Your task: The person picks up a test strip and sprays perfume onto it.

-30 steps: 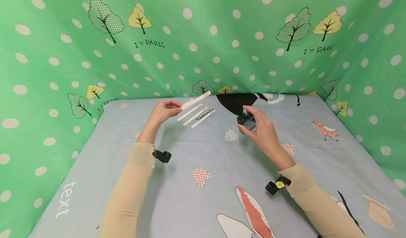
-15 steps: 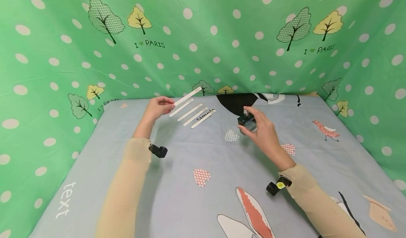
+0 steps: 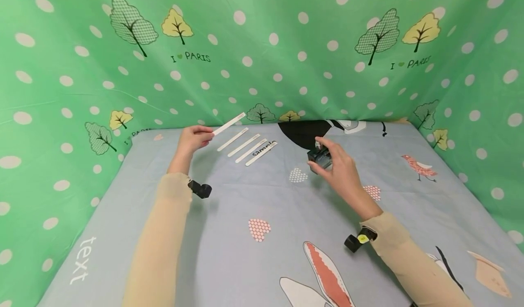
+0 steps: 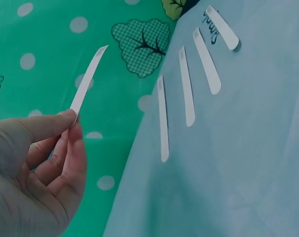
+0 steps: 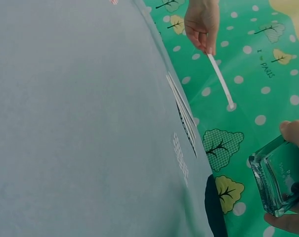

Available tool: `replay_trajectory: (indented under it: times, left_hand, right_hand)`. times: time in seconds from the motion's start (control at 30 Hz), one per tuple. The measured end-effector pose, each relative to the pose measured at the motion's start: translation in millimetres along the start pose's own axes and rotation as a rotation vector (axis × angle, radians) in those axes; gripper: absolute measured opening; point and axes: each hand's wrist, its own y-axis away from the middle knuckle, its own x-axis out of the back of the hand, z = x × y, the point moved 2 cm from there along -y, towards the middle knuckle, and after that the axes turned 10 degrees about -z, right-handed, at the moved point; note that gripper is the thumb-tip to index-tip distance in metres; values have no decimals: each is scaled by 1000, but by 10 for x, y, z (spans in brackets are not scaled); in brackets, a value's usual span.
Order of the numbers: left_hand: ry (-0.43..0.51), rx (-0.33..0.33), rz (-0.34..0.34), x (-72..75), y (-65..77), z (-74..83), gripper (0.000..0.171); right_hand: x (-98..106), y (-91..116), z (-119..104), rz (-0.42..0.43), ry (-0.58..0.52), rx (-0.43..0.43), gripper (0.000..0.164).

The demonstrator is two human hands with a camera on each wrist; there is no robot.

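Between thumb and fingers, my left hand (image 3: 192, 139) pinches one end of a white paper scent strip (image 3: 230, 124), its small printed end pointing up and away. This strip (image 4: 87, 79) is raised clear of the table in the left wrist view. Several matching strips (image 3: 244, 145) lie spread side by side on the cloth, just right of the left hand. My right hand (image 3: 341, 168) grips a dark, clear glass perfume bottle (image 3: 319, 158) above the table, a finger at its sprayer top. The bottle's thick glass corner (image 5: 268, 180) shows in the right wrist view; fingers hide part of it.
A grey-blue printed cloth (image 3: 229, 261) covers the table. Behind and at both sides hangs a green dotted curtain (image 3: 262, 38), close past the strips. Each wrist carries a small black camera (image 3: 200, 189).
My left hand has drawn the pinched strip leftward, away from the strips lying on the cloth. My right hand and the perfume bottle have hardly moved.
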Motion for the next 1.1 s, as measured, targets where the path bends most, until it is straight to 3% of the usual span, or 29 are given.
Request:
replay_trajectory:
  times: [0.33,0.53,0.87,1.1]
  left_hand:
    - [82,65,124,93,-115,-181,36]
    - [175,77,165,97,-202,-359,37]
    - [193,151,221,86,-253,-581,34]
    - [186,174,240,98,-291,-625,36]
  right_hand:
    - [10,-24,36,3,27,-22,68]
    - [2,-29,54,11,36,-19,68]
    - [-47,-81,122,-7,-4,-107,68]
    - [-121,-166,230,-67,-58,-149,68]
